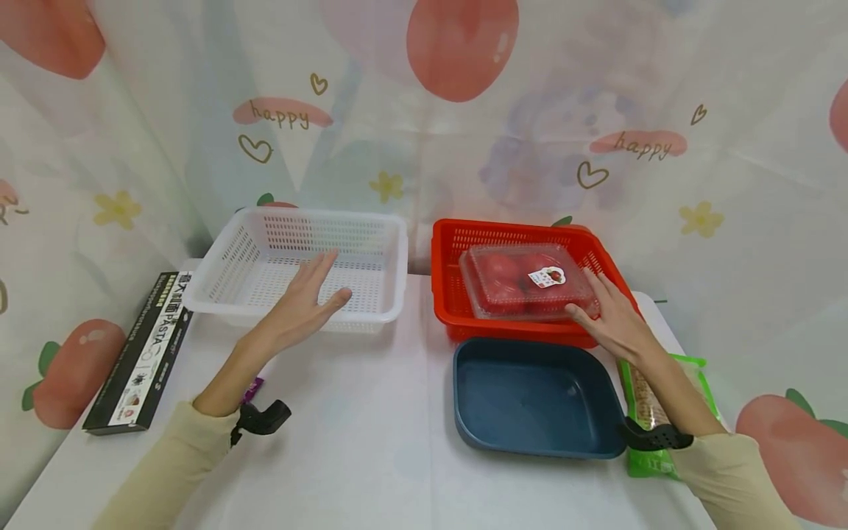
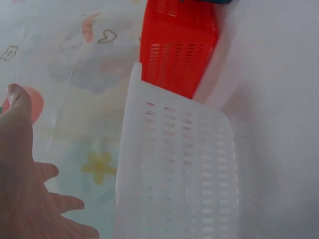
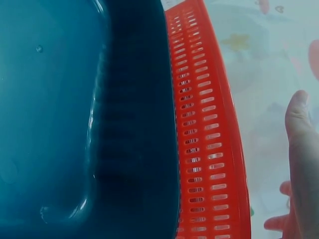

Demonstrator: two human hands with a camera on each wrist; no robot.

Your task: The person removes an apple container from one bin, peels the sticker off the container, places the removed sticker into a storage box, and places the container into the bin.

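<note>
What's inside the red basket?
A clear plastic box of round red fruit, with a sticker on top. Anything beneath the box in the red basket is hidden.

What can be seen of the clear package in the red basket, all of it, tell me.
The clear package looks like thin, see-through plastic, roughly rectangular with rounded corners. Round red items, possibly tomatoes, show through it. A white label with a red picture sits on its top, right of the middle. It appears closed and lies label side up inside the red basket. The right hand is at its right end; whether they touch is unclear.
</note>
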